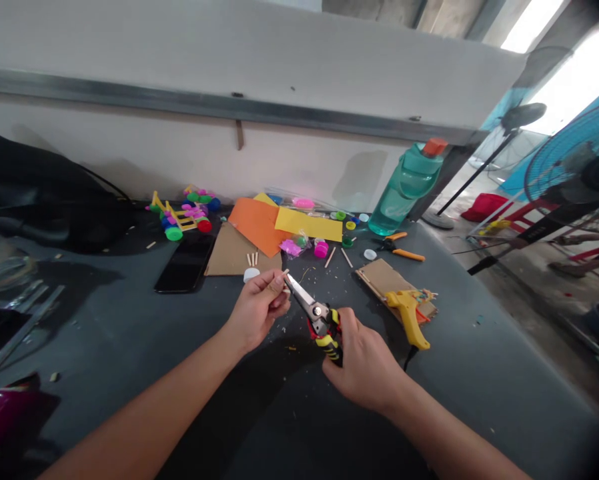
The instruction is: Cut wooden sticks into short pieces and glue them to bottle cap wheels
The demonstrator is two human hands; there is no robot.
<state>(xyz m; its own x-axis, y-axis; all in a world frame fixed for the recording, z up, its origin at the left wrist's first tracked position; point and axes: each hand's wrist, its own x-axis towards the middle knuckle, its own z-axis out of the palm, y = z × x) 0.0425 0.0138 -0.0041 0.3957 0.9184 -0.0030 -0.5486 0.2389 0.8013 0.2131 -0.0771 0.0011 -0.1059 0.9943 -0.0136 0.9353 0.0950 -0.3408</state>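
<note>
My right hand [362, 363] is wrapped round the yellow, red and black handles of a pair of pruning shears [319, 317]. The blades point up and left, to the fingertips of my left hand [260, 307]. Between thumb and fingers, that hand pinches a small wooden stick [286, 273], mostly hidden by the fingers, with its end at the blade tips. Just beyond lie several short cut wooden pieces [252, 259] on a brown cardboard sheet [224, 257]. A white bottle cap [251, 274] sits beside my left hand.
A yellow glue gun [409, 317] rests on cardboard at the right, near orange-handled pliers [402, 252]. Behind stand a green water bottle [404, 190] and orange paper [257, 223]. A black phone [184, 265] and colourful toy-like models [182, 217] lie left. Wood scraps dot the table.
</note>
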